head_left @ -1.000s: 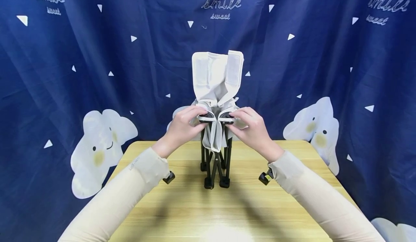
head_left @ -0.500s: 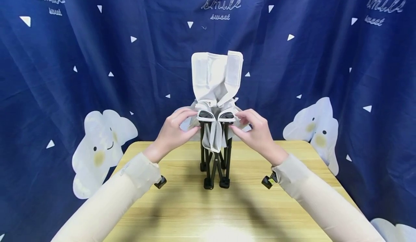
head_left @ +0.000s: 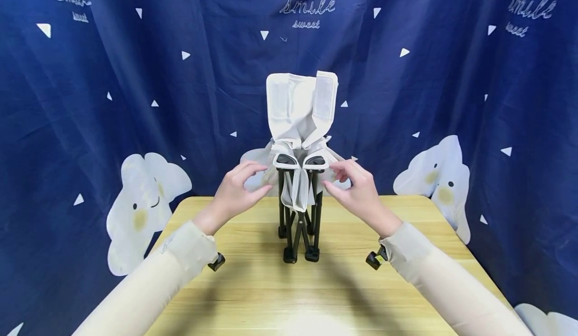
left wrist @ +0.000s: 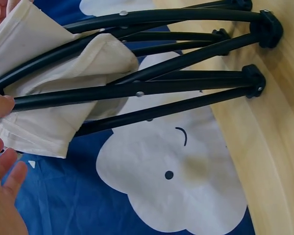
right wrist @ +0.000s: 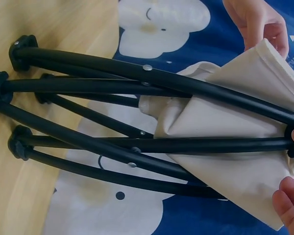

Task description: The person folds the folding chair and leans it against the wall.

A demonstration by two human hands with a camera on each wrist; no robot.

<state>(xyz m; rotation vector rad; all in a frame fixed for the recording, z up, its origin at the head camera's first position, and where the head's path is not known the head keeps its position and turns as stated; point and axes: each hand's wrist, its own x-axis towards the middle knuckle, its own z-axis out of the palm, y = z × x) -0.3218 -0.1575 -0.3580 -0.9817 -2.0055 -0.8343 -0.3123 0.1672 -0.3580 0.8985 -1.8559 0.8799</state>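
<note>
Your folded camp chair [head_left: 300,195] stands upright at the centre of the head view, on the far half of the wooden counter [head_left: 316,296]. Its long axis runs straight up and down: the black feet [head_left: 300,254] are planted on the wood, the bunched black legs [head_left: 298,215] rise close together, and the cream fabric [head_left: 301,110] gathers above them and stands up toward the top of the frame. The 2 black caps at the top of the front legs face you, side by side.

Your left hand [head_left: 235,191] sits just left of the chair's upper frame with its fingers loosely bent and parted; the fingertips lie against or right at the loose cream cloth hanging there, and you are not clamping anything. In the left wrist view the fingers [left wrist: 7,181] lie at the lower left beside the fabric edge.

Your right hand [head_left: 356,188] mirrors it just right of the frame, fingers relaxed and slightly curled, tips at the cloth fold, gripping nothing. In the right wrist view the 4 feet press on the counter at the left edge, and the legs [right wrist: 137,117] run across toward the cloth at the right.

A dark blue curtain [head_left: 135,75] with white clouds hangs behind the counter.
</note>
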